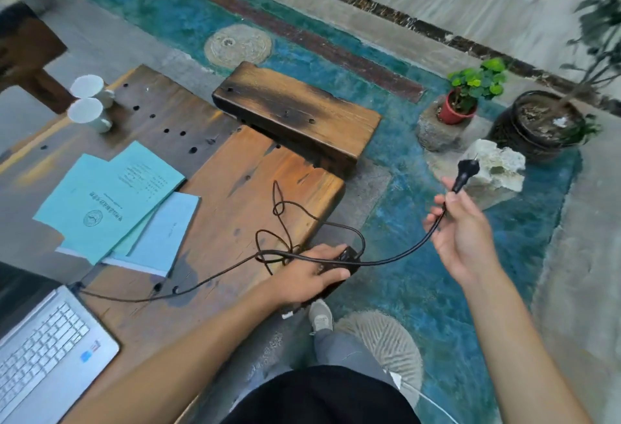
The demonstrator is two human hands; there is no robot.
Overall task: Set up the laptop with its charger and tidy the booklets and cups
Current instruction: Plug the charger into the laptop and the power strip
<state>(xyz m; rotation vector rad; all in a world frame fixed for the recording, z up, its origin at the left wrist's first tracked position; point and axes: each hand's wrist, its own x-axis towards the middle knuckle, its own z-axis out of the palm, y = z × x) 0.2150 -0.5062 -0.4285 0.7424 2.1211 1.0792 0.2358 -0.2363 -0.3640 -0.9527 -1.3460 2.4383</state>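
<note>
An open silver laptop [43, 349] sits at the lower left of the wooden table [235, 168], with a thin black cord [188, 287] plugged into its far corner. My left hand [309, 275] grips the black charger brick [346, 260] at the table's right edge. My right hand [460, 225] is held out over the floor, holding the thick mains cable just below its black plug [465, 171]. Loose cord loops lie on the table near my left hand. Three light blue booklets [111, 201] lie overlapped on the table. Two white cups [90, 100] stand at the far left.
A dark wooden bench block [295, 111] lies beyond the table. A red potted plant [463, 100] on a stone, a white rock [494, 164] and a large black planter [544, 124] stand on the teal floor to the right. My shoe [321, 317] is beside the table.
</note>
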